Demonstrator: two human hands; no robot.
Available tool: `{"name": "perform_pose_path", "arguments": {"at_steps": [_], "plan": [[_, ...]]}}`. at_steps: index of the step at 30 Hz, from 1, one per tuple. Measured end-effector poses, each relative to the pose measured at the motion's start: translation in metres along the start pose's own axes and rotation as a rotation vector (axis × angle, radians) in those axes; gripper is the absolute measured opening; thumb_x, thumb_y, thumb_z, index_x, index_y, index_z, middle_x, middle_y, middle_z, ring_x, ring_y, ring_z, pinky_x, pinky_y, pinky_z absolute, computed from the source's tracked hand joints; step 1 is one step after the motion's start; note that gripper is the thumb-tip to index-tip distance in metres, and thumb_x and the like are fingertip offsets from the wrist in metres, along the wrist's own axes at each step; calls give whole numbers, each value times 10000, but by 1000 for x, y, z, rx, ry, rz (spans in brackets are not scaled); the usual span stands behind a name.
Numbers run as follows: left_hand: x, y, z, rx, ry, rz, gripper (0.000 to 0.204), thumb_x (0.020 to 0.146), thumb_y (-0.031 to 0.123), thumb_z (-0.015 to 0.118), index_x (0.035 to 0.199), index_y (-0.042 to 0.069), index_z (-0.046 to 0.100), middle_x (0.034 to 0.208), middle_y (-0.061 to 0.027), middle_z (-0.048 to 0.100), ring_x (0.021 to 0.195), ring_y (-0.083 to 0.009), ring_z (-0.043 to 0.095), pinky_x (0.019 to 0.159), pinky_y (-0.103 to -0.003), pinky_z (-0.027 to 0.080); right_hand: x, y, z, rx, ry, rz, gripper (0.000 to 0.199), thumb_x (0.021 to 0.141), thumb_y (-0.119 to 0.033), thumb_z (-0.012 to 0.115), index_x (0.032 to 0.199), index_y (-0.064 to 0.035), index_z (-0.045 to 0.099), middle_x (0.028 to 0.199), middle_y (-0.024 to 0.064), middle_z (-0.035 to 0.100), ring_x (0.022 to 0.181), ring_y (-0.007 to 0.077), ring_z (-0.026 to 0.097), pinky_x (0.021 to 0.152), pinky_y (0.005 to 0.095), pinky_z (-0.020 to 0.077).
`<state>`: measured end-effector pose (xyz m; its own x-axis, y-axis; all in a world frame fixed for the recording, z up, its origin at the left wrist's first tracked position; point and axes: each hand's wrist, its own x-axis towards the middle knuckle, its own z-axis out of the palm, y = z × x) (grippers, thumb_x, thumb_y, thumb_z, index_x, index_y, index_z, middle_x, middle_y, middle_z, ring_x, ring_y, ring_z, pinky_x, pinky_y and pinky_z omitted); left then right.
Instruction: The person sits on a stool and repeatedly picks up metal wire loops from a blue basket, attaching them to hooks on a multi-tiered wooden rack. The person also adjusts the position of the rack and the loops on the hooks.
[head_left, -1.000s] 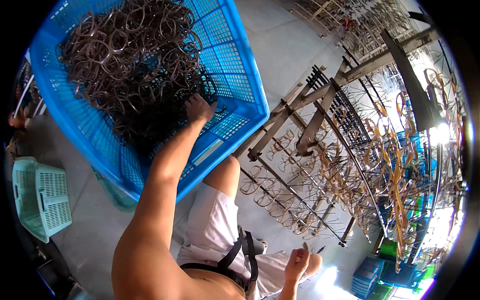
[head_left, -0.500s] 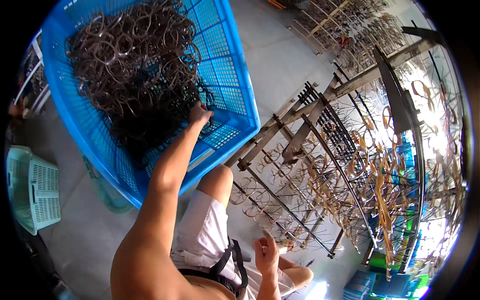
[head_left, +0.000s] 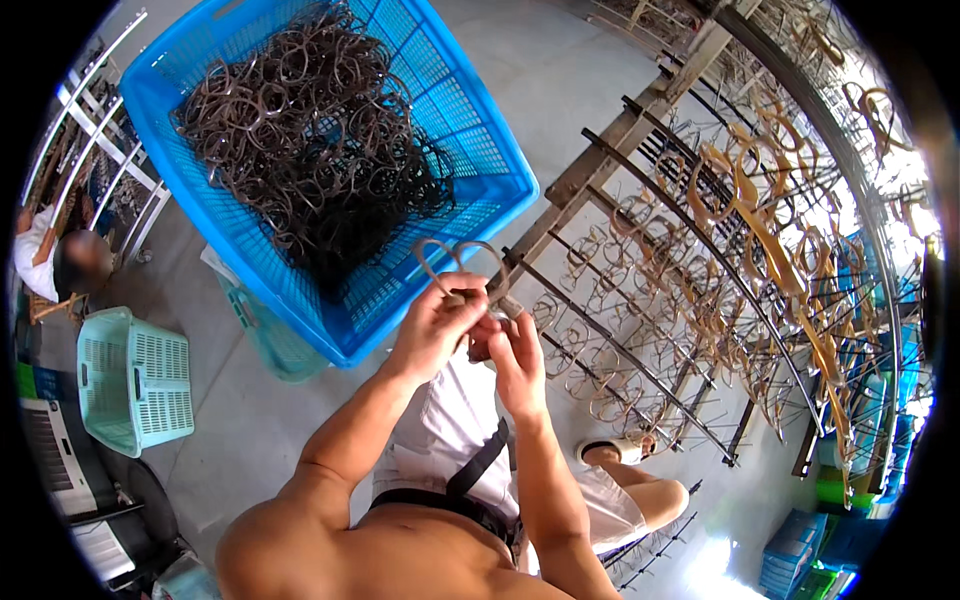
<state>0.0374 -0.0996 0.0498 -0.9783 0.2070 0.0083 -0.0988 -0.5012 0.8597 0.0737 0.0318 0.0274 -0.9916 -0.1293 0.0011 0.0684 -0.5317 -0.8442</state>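
My left hand (head_left: pixel 435 330) and my right hand (head_left: pixel 518 355) are close together over my lap, just beyond the near corner of a blue plastic basket (head_left: pixel 500 190). Between them is a thin brown piece with two rounded loops (head_left: pixel 428 262) standing up above my fingers; its exact kind is not clear. My left fingers pinch its lower part. The right fingers are closed at the same spot, partly hiding what they grip. Inside the basket lies a tangled heap of similar dark looped pieces (head_left: pixel 300 130).
On the right stands a rack with a wooden beam (head_left: pixel 640 130) and metal rods (head_left: pixel 590 340), hung with many brown looped pieces. A pale green basket (head_left: pixel 135 380) is at the left. Further back at the left sits another person (head_left: pixel 45 255). Blue crates (head_left: pixel 793 550) stand at lower right.
My left hand has come out of the blue basket toward my lap with a looped piece. My right hand has risen to meet it. The view has shifted.
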Motion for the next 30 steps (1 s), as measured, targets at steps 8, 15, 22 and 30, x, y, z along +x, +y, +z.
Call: {"name": "perform_pose_path", "arguments": {"at_steps": [8, 15, 22, 30], "plan": [[-14, 8, 43, 273, -863, -597, 251, 844, 12, 603, 1054, 19, 467, 805, -66, 560, 534, -101, 543, 480, -236, 454, -83, -41, -60, -969, 75, -262, 664, 823, -196, 663, 1328, 45, 306, 1037, 156, 502, 952, 248, 501, 838, 360, 414], [-20, -51, 44, 391, -833, -360, 313, 749, -106, 617, 1015, 19, 510, 963, -67, 539, 754, -113, 573, 628, -219, 481, -142, -74, -103, -603, 414, -1, 185, 874, -176, 622, 874, 9, 608, 595, 16, 494, 599, 81, 419, 541, 251, 399], [-35, -75, 132, 42, -677, -487, 212, 862, 53, 578, 1060, 38, 506, 978, -111, 556, 526, -93, 510, 395, -182, 384, -228, -137, -125, -530, 522, -102, 175, 930, -188, 532, 911, -17, 568, 553, -21, 471, 483, 58, 451, 440, 224, 366], [-51, -86, 148, 286, -857, -635, 177, 869, 11, 454, 1030, 70, 414, 1075, -138, 486, 518, -78, 475, 416, -176, 342, -298, -181, -319, -74, 1594, -989, 171, 937, -208, 523, 952, -44, 570, 575, -42, 388, 416, 28, 321, 342, 193, 282]]}}
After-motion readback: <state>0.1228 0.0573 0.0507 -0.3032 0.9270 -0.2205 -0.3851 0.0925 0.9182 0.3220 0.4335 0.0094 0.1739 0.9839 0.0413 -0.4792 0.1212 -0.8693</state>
